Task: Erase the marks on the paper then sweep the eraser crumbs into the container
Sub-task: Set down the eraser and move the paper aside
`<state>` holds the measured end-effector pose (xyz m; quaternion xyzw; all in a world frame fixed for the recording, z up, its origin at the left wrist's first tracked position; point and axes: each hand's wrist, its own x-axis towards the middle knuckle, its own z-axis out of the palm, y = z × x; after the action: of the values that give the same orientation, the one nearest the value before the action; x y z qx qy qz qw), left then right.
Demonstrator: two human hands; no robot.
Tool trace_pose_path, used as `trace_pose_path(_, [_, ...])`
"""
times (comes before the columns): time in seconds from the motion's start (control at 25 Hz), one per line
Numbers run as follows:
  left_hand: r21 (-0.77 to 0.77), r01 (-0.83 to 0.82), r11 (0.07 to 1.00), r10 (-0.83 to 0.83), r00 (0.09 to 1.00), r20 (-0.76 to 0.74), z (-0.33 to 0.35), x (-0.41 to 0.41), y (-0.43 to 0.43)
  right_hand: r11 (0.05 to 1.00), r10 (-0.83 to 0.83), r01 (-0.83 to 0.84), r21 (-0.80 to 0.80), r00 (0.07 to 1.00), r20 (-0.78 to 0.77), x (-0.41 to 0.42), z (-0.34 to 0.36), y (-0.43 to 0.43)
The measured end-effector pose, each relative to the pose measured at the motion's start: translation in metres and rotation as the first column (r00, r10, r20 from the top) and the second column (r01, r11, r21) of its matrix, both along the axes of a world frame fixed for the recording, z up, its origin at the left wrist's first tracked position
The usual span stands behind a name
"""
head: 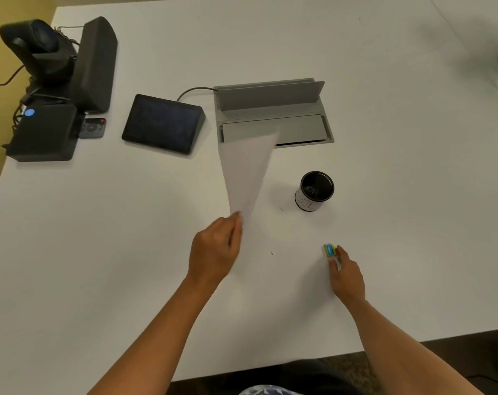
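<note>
The left hand (pixel 213 249) pinched the white paper sheet (pixel 246 172), lifted above the white counter (pixel 128 223). The right hand (pixel 347 276) grasped the blue-sleeved eraser (pixel 329 250) near the black cylindrical container (pixel 314 191).

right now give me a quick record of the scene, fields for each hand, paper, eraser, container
left hand: pinching the paper's near corner, lifting it off the table
right hand: fingertips on the eraser
paper: raised and tilted, no marks visible
eraser: on the table, blue and yellow sleeve
container: upright, open, right of the paper
</note>
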<state>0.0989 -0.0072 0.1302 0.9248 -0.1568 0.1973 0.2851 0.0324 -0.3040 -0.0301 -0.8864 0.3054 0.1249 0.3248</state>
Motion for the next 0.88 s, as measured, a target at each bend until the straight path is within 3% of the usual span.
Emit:
trace_pose_path(0.16, [-0.172,-0.096,0.98,0.077,0.99,-0.119,0.0,0.006,0.015,0.999,-0.047,0.047,-0.007,0.999,-0.01,0.003,0.001,0.004])
trace_pose_path(0.32, [-0.388,-0.443,0.808,0.292,0.874,-0.389,-0.011,0.018,0.043,0.998,-0.061,0.061,-0.007,0.998,-0.006,0.004,0.0,0.007])
trace_pose_path(0.56, [-0.332,-0.638,0.695,0.369,0.713,-0.597,-0.066,0.021,0.092,0.999,-0.022,0.022,-0.026,1.0,-0.022,0.0,-0.002,0.004])
trace_pose_path(0.88, [-0.091,-0.666,0.74,0.384,0.529,-0.757,-0.138,-0.002,0.137,0.997,0.025,-0.028,-0.074,0.999,-0.046,0.007,0.0,0.001])
